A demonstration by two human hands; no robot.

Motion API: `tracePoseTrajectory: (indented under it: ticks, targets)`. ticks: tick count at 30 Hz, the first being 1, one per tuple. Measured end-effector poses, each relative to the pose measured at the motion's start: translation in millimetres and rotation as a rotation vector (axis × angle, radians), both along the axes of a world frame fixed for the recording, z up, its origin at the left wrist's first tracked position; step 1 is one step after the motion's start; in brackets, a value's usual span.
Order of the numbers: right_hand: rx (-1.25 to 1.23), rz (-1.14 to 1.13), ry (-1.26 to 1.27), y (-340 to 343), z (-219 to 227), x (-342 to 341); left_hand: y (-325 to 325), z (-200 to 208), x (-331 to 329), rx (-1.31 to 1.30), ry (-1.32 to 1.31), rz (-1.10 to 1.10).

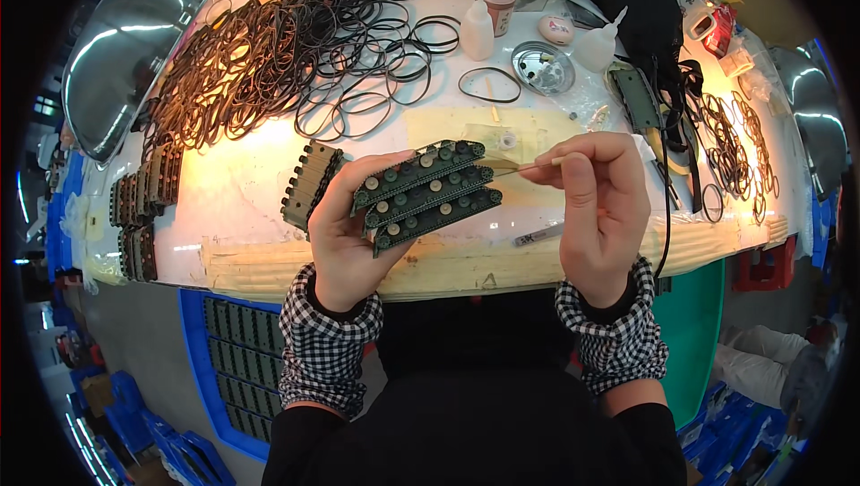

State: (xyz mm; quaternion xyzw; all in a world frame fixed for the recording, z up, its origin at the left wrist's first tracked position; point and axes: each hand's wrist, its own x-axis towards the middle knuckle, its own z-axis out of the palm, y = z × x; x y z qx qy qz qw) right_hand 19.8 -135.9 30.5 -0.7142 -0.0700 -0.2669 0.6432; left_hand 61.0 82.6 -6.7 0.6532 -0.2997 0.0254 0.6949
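Note:
My left hand (348, 258) is closed around a stack of three dark green toy tank track units (430, 186), their small round wheels facing me, some tan and some green. My right hand (607, 208) pinches a thin stick-like tool (542, 164) between thumb and fingertips. The tool points left toward the right ends of the units; whether it touches them I cannot tell. Behind my left hand, more track units (311, 181) lie side by side on the table. Below the tool, a small flat strip (537, 234) rests on the tabletop.
A large heap of black rubber loops (269, 56) covers the back left. White squeeze bottles (477, 31) and a round metal dish (543, 67) stand behind. Stacked units (143, 190) sit at left. Below the table edge are a blue tray (199, 352) and green bin (694, 343).

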Motion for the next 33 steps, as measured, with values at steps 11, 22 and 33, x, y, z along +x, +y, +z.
tracePoseTrajectory:
  ticks: [11, 22, 33]
  targets:
    - [-0.051, 0.124, 0.150, 1, 2, -7, 0, 2, 0, 0.034, -0.007, 0.007]
    - [-0.485, -0.274, -0.105, -16, -5, 14, -3, 5, 0, 0.007, -0.031, 0.011]
    - [-0.183, -0.034, -0.147, 1, 1, 17, 1, 2, 0, 0.047, -0.003, -0.016]
